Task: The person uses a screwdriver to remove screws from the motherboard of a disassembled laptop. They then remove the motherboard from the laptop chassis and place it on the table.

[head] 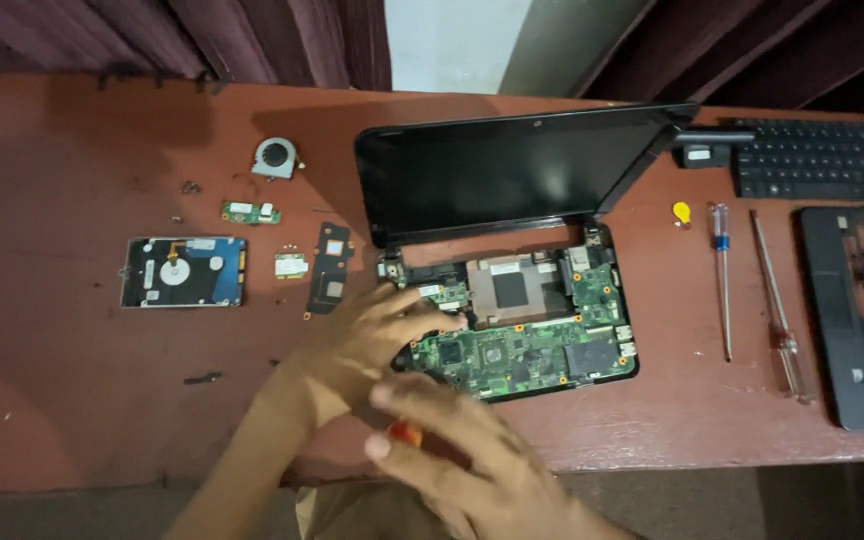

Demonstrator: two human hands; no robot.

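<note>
An opened small laptop [512, 180] sits mid-table with its black screen raised and its green motherboard [522, 345] bare in the base. My left hand [372, 335] rests on the base's left edge, fingers touching the board. My right hand [452, 455] is lower, blurred, closed around a tool with a red-orange handle [407, 433]; its tip is hidden.
On the red-brown table [72, 400]: a hard drive [184, 271], a small fan [275, 158], small circuit boards [250, 211], a black cover plate [330, 268] at left. Two screwdrivers [722, 275], a yellow pick [681, 212], a keyboard [822, 158] and a black case frame [852, 320] lie right.
</note>
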